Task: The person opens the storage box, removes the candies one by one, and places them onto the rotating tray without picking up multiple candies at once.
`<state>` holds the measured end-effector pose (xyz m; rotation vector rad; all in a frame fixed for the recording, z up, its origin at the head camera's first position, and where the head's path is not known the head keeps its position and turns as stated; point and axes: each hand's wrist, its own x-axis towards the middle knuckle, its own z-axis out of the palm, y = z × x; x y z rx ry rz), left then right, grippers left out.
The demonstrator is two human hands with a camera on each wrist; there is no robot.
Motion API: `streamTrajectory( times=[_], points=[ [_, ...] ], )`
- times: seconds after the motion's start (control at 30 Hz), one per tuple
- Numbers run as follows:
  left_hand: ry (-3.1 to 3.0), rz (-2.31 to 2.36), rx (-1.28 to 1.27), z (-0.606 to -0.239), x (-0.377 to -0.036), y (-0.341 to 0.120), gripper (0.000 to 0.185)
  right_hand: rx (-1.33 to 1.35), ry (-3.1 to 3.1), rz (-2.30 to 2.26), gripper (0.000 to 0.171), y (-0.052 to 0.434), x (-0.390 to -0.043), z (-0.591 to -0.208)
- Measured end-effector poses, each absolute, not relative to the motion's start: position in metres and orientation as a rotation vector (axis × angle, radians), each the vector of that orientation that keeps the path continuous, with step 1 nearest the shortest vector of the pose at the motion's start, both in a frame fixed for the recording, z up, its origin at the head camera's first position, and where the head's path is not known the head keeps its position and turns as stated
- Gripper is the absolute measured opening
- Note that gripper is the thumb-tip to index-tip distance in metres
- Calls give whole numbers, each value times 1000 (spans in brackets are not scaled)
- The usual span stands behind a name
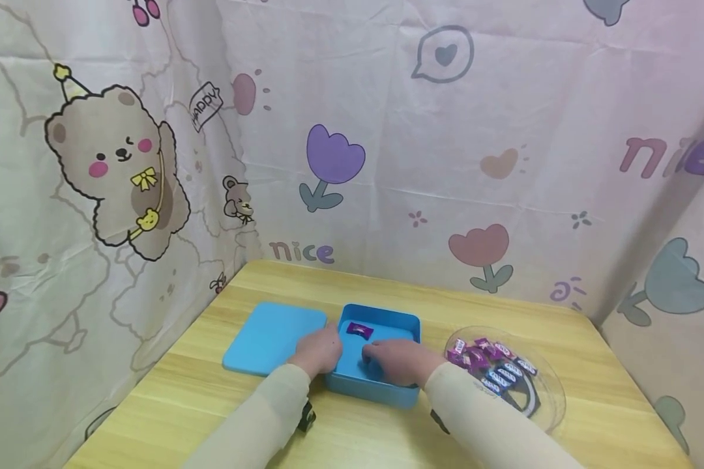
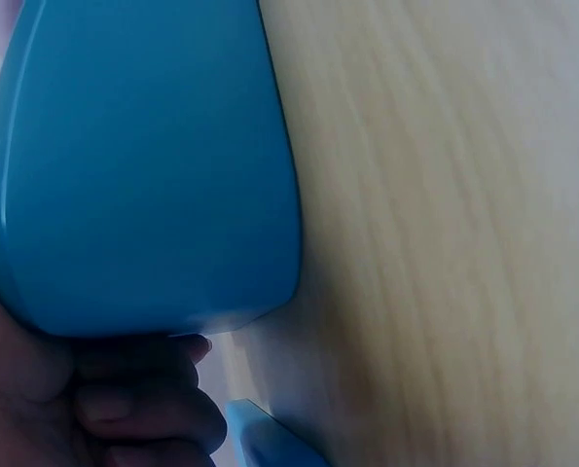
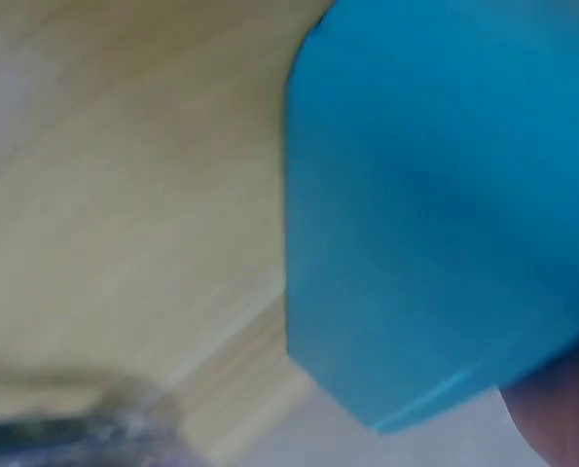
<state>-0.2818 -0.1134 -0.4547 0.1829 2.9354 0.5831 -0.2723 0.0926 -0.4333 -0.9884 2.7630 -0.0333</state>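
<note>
A blue rectangular box (image 1: 381,394), its top uncovered, stands on the table. One purple-wrapped candy (image 1: 360,330) lies inside it near the back left. My left hand (image 1: 319,350) grips the box's left wall; in the left wrist view its curled fingers (image 2: 153,409) sit against the blue side. Over the box's right half, my right hand (image 1: 401,361) reaches inside with bent fingers. Whatever may be between those fingertips is hidden. The right wrist view shows mostly the box's outer side (image 3: 425,224), with a bit of the hand at the lower right edge.
A flat blue lid (image 1: 272,339) lies left of the box. To the right, a clear round plate (image 1: 554,397) holds several purple, red and dark blue wrapped candies (image 1: 493,365). Printed curtains (image 1: 387,163) hang behind and beside the wooden table (image 1: 176,384).
</note>
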Motion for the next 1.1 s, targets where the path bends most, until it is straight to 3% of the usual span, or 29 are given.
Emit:
streamTrajectory(
  times=[0.17,0.47,0.7,0.87,1.1],
  points=[
    [2945,517,215,-451,-282,-114,53,-1078,2795,-36,39,75,-278,-438],
    [2968,458,258,-449,-281,-113,45,-1012,2936,68,84,56,-289,-444],
    [2984,439,284,-448,-280,-114,43,-842,2891,7,99,55,-294,-446],
    [2989,429,288,-449,-280,-113,42,-836,2882,-28,93,54,-291,-445],
    [2976,449,256,-452,-281,-114,41,-935,2893,-69,54,53,-288,-443]
  ],
)
